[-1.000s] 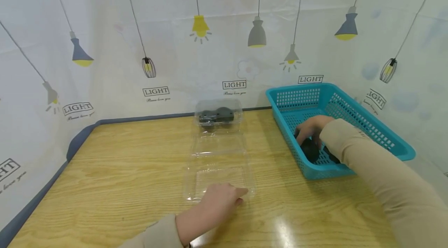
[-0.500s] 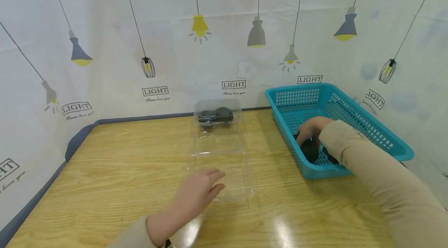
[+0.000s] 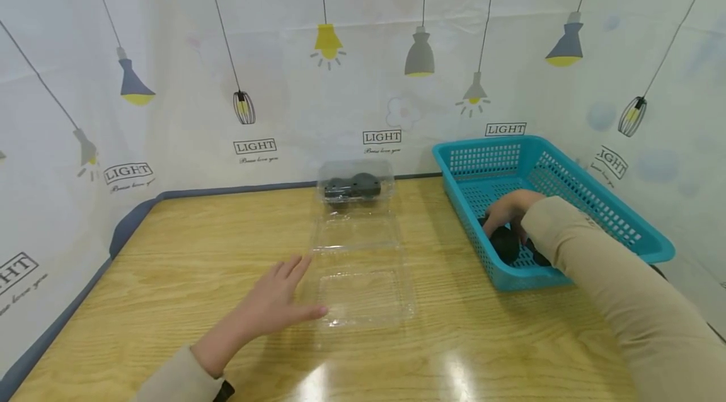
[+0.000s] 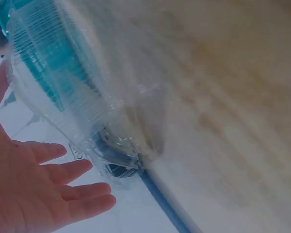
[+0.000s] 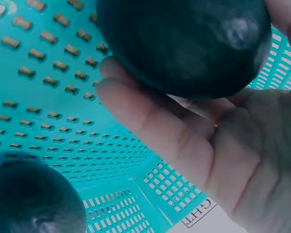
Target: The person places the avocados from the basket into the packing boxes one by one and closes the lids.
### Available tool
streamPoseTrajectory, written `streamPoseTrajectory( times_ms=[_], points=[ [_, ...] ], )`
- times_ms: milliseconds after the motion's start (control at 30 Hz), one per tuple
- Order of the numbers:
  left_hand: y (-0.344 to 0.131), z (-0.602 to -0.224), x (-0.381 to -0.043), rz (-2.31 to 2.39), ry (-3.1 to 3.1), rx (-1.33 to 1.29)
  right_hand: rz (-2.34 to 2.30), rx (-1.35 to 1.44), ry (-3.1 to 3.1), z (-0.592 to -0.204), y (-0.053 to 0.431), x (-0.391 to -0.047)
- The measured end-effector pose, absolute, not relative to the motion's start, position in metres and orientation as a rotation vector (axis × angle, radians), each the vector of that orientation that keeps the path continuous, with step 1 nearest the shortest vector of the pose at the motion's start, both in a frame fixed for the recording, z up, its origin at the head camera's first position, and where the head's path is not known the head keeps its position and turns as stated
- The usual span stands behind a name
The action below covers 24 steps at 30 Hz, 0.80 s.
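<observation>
A clear plastic clamshell box (image 3: 358,276) lies open on the wooden table (image 3: 193,251), with dark round fruit (image 3: 351,188) in its far compartment. My left hand (image 3: 271,304) rests flat beside the box's left edge, fingers straight, thumb touching the near tray (image 4: 77,97). My right hand (image 3: 507,213) is inside the teal basket (image 3: 595,200), and its fingers grip a dark round avocado-like fruit (image 5: 184,43) (image 3: 503,243). Another dark fruit (image 5: 34,199) lies on the basket floor.
The teal basket stands at the right rear of the table, near the curtain wall printed with lamps. A blue-grey strip (image 3: 121,232) edges the table's far and left sides. Bare wood stretches left of the box and along the front.
My left hand has slid from the box's near edge to its left side and spread flat. The right hand stays in the basket, holding the dark fruit.
</observation>
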<state>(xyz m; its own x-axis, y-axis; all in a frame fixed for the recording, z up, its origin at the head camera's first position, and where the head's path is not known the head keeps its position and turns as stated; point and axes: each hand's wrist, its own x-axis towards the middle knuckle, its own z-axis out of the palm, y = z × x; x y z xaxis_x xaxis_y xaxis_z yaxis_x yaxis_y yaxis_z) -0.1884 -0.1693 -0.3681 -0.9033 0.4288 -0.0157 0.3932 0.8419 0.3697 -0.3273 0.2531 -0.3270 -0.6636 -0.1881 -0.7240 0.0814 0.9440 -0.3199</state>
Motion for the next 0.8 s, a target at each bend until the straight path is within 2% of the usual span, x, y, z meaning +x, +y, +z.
streamPoseTrajectory(
  times_ms=[333, 800],
  points=[
    [-0.173, -0.375, -0.187, 0.570, 2.874, 0.602, -0.583, -0.004, 2.219, -0.315, 0.261, -0.327],
    [-0.169, -0.376, -0.187, 0.553, 2.874, 0.614, -0.580, -0.111, 2.401, -0.253, 0.260, -0.331]
  ],
)
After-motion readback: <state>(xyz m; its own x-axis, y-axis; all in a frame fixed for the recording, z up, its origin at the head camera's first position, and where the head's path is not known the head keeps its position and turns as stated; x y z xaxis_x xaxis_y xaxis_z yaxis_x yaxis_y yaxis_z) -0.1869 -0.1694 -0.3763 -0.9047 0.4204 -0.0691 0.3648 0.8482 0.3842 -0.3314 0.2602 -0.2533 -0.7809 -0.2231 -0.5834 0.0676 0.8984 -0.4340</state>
